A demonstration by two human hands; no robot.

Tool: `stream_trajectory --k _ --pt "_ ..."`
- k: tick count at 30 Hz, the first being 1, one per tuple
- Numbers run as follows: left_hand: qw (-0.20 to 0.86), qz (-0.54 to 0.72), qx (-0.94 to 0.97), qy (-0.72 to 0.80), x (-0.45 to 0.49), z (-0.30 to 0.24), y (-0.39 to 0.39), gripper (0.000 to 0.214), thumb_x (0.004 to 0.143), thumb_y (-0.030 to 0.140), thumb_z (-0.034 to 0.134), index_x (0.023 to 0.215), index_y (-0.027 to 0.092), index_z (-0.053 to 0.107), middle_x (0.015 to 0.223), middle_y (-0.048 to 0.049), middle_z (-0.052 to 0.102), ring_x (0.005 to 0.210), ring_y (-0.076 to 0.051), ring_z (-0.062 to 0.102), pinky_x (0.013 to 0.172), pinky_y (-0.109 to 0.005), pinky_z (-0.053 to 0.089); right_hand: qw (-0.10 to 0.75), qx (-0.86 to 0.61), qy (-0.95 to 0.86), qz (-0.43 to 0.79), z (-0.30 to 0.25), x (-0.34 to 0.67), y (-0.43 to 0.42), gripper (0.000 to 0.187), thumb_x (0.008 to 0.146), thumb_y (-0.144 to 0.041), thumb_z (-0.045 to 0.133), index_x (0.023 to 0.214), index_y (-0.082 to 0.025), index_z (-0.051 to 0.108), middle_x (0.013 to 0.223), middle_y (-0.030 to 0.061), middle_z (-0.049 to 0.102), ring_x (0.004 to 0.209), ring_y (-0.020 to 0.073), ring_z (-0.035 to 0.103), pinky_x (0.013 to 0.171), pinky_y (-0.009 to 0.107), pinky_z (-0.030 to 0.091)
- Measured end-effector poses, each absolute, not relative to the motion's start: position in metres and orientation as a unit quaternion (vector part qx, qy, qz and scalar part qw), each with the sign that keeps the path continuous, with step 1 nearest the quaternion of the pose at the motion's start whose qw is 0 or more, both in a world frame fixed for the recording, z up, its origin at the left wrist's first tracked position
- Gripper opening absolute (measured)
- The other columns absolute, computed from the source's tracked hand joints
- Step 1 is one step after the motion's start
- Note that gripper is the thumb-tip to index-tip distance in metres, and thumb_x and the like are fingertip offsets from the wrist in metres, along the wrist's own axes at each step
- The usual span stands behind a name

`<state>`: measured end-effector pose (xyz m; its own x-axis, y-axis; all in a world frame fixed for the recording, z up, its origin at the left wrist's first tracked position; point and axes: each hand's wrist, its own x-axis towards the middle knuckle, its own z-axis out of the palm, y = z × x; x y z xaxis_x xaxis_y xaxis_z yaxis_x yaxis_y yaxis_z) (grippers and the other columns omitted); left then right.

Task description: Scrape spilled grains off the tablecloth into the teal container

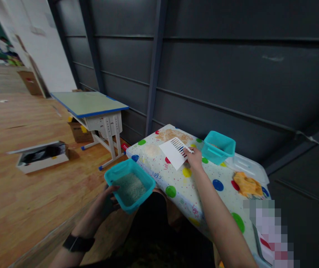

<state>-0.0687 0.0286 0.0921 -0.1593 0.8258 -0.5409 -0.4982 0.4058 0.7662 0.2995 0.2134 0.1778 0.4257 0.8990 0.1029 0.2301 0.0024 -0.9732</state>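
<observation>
My left hand (109,199) grips the near left side of a teal plastic box (148,181), thumb over its rim. White, fine grains (131,187) lie inside the box, which is held off the table's front edge. In my right hand (193,158) is a flat white slotted card (174,156), pinched at its right edge over the tablecloth (156,163). Just beyond the card, light-brown loose bits (173,135) are spread across the cloth. A small pale heap (152,150) lies to the card's left.
A second teal box (218,156) stands at the table's back right, near a clear lid (250,169) and a crumpled orange cloth (247,185). A dark panelled wall (218,74) runs behind. To the left are a school desk (92,102) and an open white box (42,160).
</observation>
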Motion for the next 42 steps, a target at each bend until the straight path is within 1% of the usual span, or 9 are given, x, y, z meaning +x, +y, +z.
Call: stream_trajectory --k 4,9,13,18,22,26,30,36,42 --pt "0.618 0.535 0.161 0.553 -0.063 0.099 0.024 0.060 0.084 0.021 0.086 0.137 0.032 0.060 0.101 -0.0051 0.077 0.084 -0.031 0.084 0.074 -0.047 0.072 0.516 -0.645 -0.489 0.281 0.178 0.298 0.210 0.021 0.076 -0.038 0.082 0.077 -0.026 0.064 0.068 0.0009 0.073 0.065 0.0232 0.069 0.061 0.031 0.053" --pt "0.632 0.527 0.150 0.548 -0.058 0.106 0.018 0.055 0.085 0.025 0.087 0.133 0.031 0.061 0.103 -0.0072 0.079 0.086 -0.032 0.085 0.076 -0.047 0.072 0.509 -0.594 -0.494 0.379 0.185 0.298 0.200 0.026 0.075 -0.036 0.086 0.080 -0.026 0.063 0.070 0.0023 0.077 0.063 0.0232 0.071 0.059 0.031 0.055" --pt "0.621 0.523 0.146 0.565 -0.051 0.110 0.016 0.047 0.090 0.022 0.081 0.131 0.031 0.059 0.108 -0.0065 0.079 0.087 -0.031 0.085 0.076 -0.047 0.072 0.517 -0.624 -0.438 0.389 0.195 0.309 0.195 0.031 0.078 -0.032 0.088 0.079 -0.027 0.058 0.067 0.0007 0.074 0.059 0.0211 0.070 0.052 0.027 0.052" --pt "0.615 0.523 0.137 0.574 -0.039 0.108 0.016 0.043 0.094 0.021 0.079 0.130 0.031 0.058 0.096 -0.0031 0.073 0.075 -0.029 0.082 0.067 -0.044 0.069 0.470 -0.645 -0.424 0.427 0.206 0.311 0.183 0.029 0.083 -0.020 0.085 0.080 -0.025 0.056 0.062 -0.0008 0.071 0.052 0.0165 0.063 0.044 0.022 0.044" --pt "0.615 0.528 0.132 0.571 -0.031 0.109 0.016 0.047 0.093 0.019 0.079 0.132 0.033 0.057 0.097 -0.0025 0.074 0.076 -0.030 0.082 0.067 -0.048 0.071 0.433 -0.606 -0.436 0.505 0.211 0.300 0.175 0.026 0.085 -0.013 0.083 0.080 -0.023 0.059 0.063 0.0000 0.071 0.051 0.0147 0.062 0.044 0.021 0.045" --pt "0.620 0.540 0.142 0.551 -0.029 0.111 0.013 0.045 0.093 0.021 0.079 0.132 0.031 0.059 0.102 -0.0050 0.078 0.077 -0.031 0.084 0.068 -0.048 0.071 0.424 -0.587 -0.439 0.532 0.216 0.304 0.175 0.030 0.083 -0.013 0.088 0.080 -0.023 0.060 0.066 0.0011 0.072 0.053 0.0153 0.064 0.045 0.021 0.049" --pt "0.616 0.539 0.151 0.555 -0.031 0.110 0.011 0.041 0.094 0.022 0.079 0.128 0.031 0.057 0.097 -0.0026 0.077 0.070 -0.028 0.083 0.061 -0.041 0.068 0.421 -0.616 -0.420 0.518 0.218 0.317 0.179 0.032 0.085 -0.013 0.088 0.081 -0.023 0.057 0.067 0.0024 0.073 0.054 0.0161 0.066 0.046 0.022 0.053" --pt "0.616 0.535 0.160 0.556 -0.031 0.109 0.014 0.046 0.094 0.021 0.080 0.131 0.031 0.056 0.103 -0.0041 0.078 0.073 -0.029 0.084 0.065 -0.044 0.070 0.387 -0.596 -0.429 0.558 0.214 0.300 0.172 0.034 0.086 -0.005 0.084 0.080 -0.023 0.056 0.064 0.0012 0.072 0.051 0.0143 0.064 0.043 0.020 0.051" --pt "0.621 0.530 0.162 0.554 -0.035 0.104 0.018 0.054 0.090 0.026 0.084 0.135 0.033 0.056 0.103 -0.0035 0.076 0.073 -0.028 0.083 0.061 -0.039 0.066 0.372 -0.534 -0.466 0.600 0.211 0.288 0.167 0.038 0.083 -0.012 0.091 0.078 -0.023 0.055 0.063 0.0008 0.071 0.047 0.0118 0.059 0.039 0.016 0.042"
